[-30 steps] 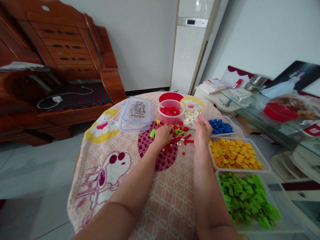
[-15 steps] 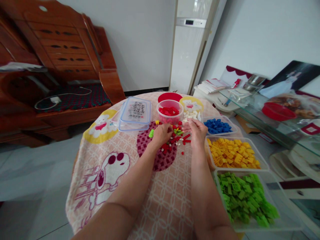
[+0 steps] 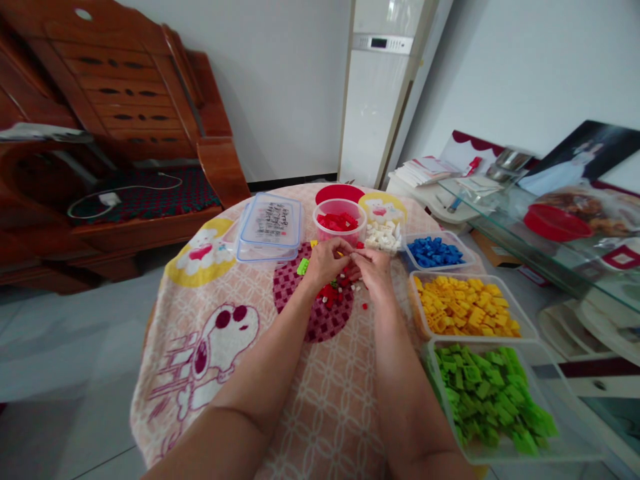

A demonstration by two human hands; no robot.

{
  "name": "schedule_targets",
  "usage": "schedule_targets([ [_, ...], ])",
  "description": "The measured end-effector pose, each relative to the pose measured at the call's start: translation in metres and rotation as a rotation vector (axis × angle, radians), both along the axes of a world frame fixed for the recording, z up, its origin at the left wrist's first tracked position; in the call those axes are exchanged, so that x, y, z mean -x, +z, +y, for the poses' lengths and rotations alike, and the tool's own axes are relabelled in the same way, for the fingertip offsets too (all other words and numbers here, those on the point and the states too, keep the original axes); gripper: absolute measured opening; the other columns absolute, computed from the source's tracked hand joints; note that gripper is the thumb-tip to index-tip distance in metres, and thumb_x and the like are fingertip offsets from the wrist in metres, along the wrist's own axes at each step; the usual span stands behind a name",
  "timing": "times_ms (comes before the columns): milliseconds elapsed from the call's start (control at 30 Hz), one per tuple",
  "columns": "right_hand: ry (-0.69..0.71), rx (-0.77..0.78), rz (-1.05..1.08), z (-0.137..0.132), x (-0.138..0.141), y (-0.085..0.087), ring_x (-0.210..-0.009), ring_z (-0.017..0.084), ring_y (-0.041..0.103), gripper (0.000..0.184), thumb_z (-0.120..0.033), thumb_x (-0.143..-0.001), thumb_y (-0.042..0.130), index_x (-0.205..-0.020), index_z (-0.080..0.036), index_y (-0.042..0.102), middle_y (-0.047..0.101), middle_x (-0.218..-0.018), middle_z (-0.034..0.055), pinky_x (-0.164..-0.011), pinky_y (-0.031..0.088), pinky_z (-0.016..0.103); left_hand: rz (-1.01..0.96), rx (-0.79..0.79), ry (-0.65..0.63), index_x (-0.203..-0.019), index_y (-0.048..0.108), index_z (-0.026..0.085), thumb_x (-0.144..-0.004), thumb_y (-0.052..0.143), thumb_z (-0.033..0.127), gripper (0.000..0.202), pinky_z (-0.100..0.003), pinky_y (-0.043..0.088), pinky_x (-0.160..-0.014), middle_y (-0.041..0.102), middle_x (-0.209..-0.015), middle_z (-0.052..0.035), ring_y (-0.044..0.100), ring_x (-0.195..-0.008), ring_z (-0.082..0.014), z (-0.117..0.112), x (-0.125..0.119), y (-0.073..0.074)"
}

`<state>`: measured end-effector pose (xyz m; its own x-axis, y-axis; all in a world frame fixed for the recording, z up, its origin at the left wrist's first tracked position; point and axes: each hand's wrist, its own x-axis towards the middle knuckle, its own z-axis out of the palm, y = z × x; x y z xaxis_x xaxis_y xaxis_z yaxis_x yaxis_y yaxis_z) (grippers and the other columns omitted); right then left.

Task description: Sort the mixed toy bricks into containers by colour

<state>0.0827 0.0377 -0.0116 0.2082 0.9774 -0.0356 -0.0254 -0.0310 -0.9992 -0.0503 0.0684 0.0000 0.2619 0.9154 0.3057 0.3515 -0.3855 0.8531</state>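
My left hand (image 3: 325, 262) and my right hand (image 3: 374, 270) meet at the fingertips over a small mixed pile of building bricks (image 3: 331, 293), mostly red with some white and green. The fingers of both hands are closed in a pinch, and whatever lies between them is too small to make out. A light green brick (image 3: 303, 267) and a yellow brick (image 3: 313, 244) lie beside my left hand. Just beyond the hands stands a clear round tub (image 3: 340, 235) with red bricks (image 3: 338, 221). White bricks (image 3: 383, 236) are heaped beyond my right hand.
Along the right side stand clear boxes of blue bricks (image 3: 434, 253), yellow bricks (image 3: 465, 307) and green bricks (image 3: 493, 397). Stacked clear lids (image 3: 270, 227) lie at the back left. A red round lid (image 3: 340, 194) is behind the tub. A patterned cloth (image 3: 330, 400) covers the table.
My right hand has moved left from near the white bricks to meet my left hand. Its fingers have closed, and both hands now cover part of the pile.
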Motion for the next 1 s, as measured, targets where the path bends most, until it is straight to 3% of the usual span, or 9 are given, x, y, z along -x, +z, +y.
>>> schedule_targets([
  [267,-0.07,0.009,-0.015,-0.001,-0.003,0.002,-0.057,0.02,0.071,0.017,-0.034,-0.074,0.064,-0.082,-0.021,0.072,0.072,-0.064,-0.0018,-0.055,0.061,0.031,-0.091,0.032,-0.084,-0.091,0.069,0.014,-0.074,0.062,0.015,0.019,-0.02,0.053,-0.067,0.075,-0.086,-0.0041,0.068,-0.074,-0.0122,0.004,-0.001,-0.006],
  [433,-0.22,-0.097,0.034,0.006,-0.016,0.0,-0.059,0.023,0.072,0.026,-0.039,-0.07,0.069,-0.085,-0.018,0.073,0.072,-0.063,0.0002,-0.052,0.061,0.033,0.097,0.011,-0.084,-0.084,0.072,0.014,-0.074,0.064,0.016,0.013,-0.02,0.05,-0.065,0.074,-0.078,-0.0014,0.065,-0.07,-0.0117,-0.001,0.003,0.003],
  [667,-0.482,-0.276,0.222,0.01,-0.031,0.006,-0.063,0.023,0.073,0.027,-0.036,-0.066,0.073,-0.084,-0.017,0.069,0.07,-0.061,-0.0004,-0.061,0.065,0.037,0.354,0.024,-0.336,-0.083,0.077,0.017,-0.075,0.066,0.013,0.014,-0.02,0.046,-0.063,0.073,-0.07,0.0015,0.065,-0.065,-0.0123,-0.013,-0.008,0.011],
  [833,-0.554,-0.348,0.314,0.012,-0.036,0.006,-0.074,0.022,0.076,0.043,-0.034,-0.06,0.079,-0.097,-0.014,0.07,0.076,-0.076,0.0017,-0.073,0.067,0.04,0.54,-0.066,-0.427,-0.08,0.079,0.018,-0.074,0.067,0.009,0.017,-0.022,0.047,-0.067,0.076,-0.078,-0.0013,0.067,-0.071,-0.0148,-0.019,-0.019,0.006],
  [1000,-0.567,-0.366,0.32,0.014,-0.04,0.004,-0.092,0.025,0.076,0.052,-0.035,-0.058,0.08,-0.104,-0.013,0.071,0.078,-0.091,0.0063,-0.079,0.066,0.038,0.6,-0.049,-0.391,-0.086,0.08,0.019,-0.073,0.065,0.005,0.024,-0.023,0.049,-0.074,0.079,-0.084,-0.0027,0.07,-0.079,-0.0167,-0.017,-0.017,0.004],
])
